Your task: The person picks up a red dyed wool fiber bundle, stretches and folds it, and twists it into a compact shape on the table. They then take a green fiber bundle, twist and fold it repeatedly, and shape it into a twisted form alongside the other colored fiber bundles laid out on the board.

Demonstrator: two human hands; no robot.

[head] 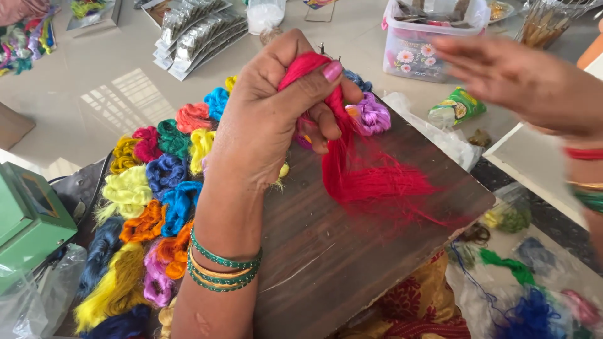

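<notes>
My left hand (pixel 270 119) is closed around a bundle of bright red silk thread (pixel 364 179), pinching its top between thumb and fingers. The loose strands fan down onto a dark wooden board (pixel 326 257) resting on my lap. My right hand (pixel 521 78) hovers blurred at the upper right, fingers spread, holding nothing. Green and gold bangles circle my left wrist. A purple thread skein (pixel 372 114) lies on the board just beyond the left hand.
Many coloured thread skeins (pixel 157 188) lie heaped along the board's left edge. A green box (pixel 28 220) stands at far left. A clear plastic tub (pixel 427 37), silver packets (pixel 195 34) and a green pouch (pixel 458 108) sit on the floor beyond. More threads in plastic lie lower right.
</notes>
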